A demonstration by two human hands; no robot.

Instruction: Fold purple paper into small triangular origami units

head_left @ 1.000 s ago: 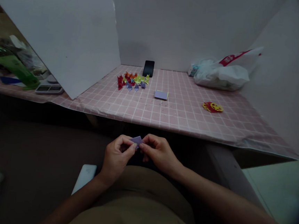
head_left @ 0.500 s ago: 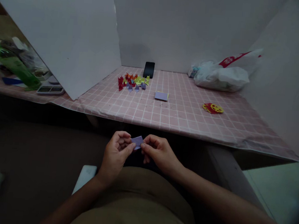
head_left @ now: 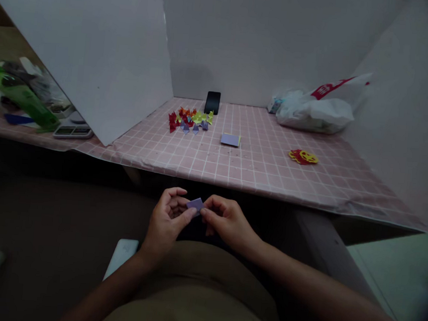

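Panels, pale and tall [head_left: 96,45], stand at the left, back and right of a pink checked tabletop [head_left: 258,172]. A white plastic bag with red print [head_left: 315,117] sits at the back right. Nearer the viewer, above the lap and in front of the tabletop's near edge, both hands grip one small piece of purple paper [head_left: 195,204]: the left hand [head_left: 166,220] has its thumb pressed on the lower part, its upper fingers loosely spread, and the right hand [head_left: 231,223] pinches the right corner between thumb and fingertips. A cluster of colourful folded pieces [head_left: 187,119] and a thin paper stack [head_left: 230,140] lie beyond. Uneven pressure from the two thumbs could set a crease askew, and a loosened pinch could drop the paper into the dark below. The paper looks flat, matte and straight-edged, tilted with one corner up; its lower edge is hidden by fingers.
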